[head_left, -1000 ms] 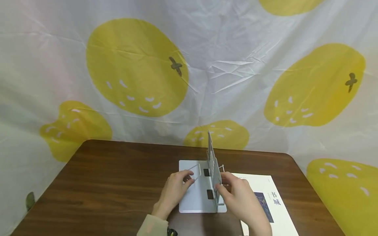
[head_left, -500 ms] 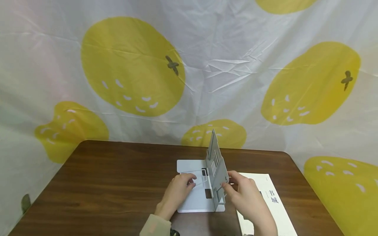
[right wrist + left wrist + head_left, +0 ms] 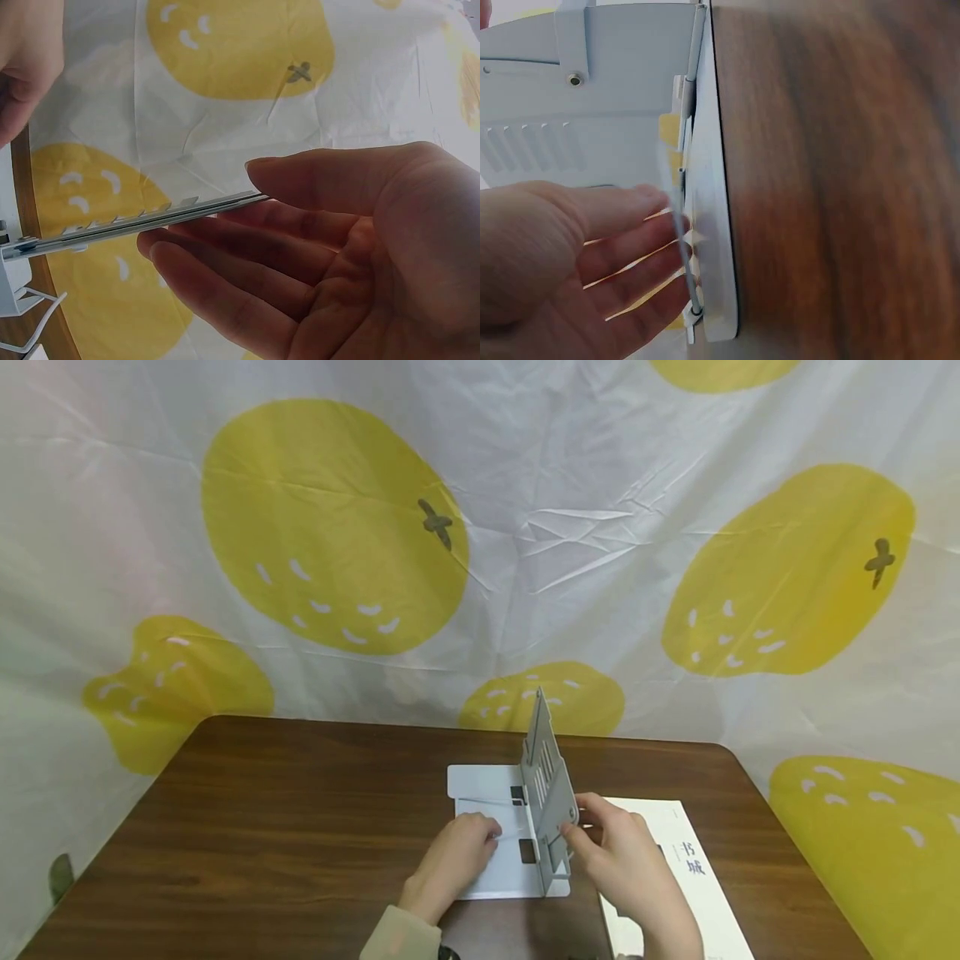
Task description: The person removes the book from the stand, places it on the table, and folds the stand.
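Observation:
A grey metal book stand (image 3: 551, 789) has its white base plate (image 3: 498, 881) on the table and its slotted panel raised, tilted slightly right. My right hand (image 3: 626, 860) pinches the panel's edge; in the right wrist view the thumb lies on one face and the fingers (image 3: 217, 292) on the other. Over the base, my left hand (image 3: 453, 864) touches a thin wire support (image 3: 684, 255), its fingers loosely extended in the left wrist view. The head view hides part of the wire behind this hand.
A cream book (image 3: 705, 893) with dark printed characters lies right of the stand, partly under my right forearm. The brown wooden table (image 3: 300, 827) stretches left. Behind it hangs a white curtain (image 3: 540, 602) with yellow fruit prints.
The panel has swung from nearly upright to a slight rightward tilt, with my right hand on it. My left hand has lowered, and the wire support has folded down toward the base.

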Tool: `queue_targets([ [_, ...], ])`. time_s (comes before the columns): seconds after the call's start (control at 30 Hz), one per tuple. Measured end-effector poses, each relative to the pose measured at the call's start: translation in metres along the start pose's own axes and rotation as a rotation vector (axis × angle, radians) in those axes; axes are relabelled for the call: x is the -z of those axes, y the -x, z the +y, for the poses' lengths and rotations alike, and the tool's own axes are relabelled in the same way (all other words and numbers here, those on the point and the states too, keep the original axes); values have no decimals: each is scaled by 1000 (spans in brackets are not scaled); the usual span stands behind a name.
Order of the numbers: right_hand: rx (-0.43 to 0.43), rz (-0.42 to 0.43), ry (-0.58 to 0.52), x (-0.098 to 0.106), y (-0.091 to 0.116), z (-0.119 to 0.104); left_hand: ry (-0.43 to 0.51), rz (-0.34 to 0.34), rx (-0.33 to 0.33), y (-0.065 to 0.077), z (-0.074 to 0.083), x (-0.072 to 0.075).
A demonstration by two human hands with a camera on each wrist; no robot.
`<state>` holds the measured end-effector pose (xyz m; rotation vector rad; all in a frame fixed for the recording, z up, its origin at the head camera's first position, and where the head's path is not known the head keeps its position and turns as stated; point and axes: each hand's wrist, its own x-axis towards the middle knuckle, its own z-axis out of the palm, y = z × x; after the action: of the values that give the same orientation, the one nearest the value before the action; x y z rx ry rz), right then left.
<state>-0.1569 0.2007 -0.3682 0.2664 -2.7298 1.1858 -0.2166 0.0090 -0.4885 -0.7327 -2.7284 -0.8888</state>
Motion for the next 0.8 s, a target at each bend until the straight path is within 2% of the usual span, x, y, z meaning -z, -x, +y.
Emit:
queue_targets([
  [0.17, -1, 0, -3, -1, 0, 2, -66, -20, -25, 2, 2, 0],
  [0.4, 3, -1, -14, -4, 0, -1, -211, -60, -91, 4, 5, 2],
  [0.8, 44, -20, 36, -18, -2, -9, -165, -108, -98, 6, 1, 5],
])
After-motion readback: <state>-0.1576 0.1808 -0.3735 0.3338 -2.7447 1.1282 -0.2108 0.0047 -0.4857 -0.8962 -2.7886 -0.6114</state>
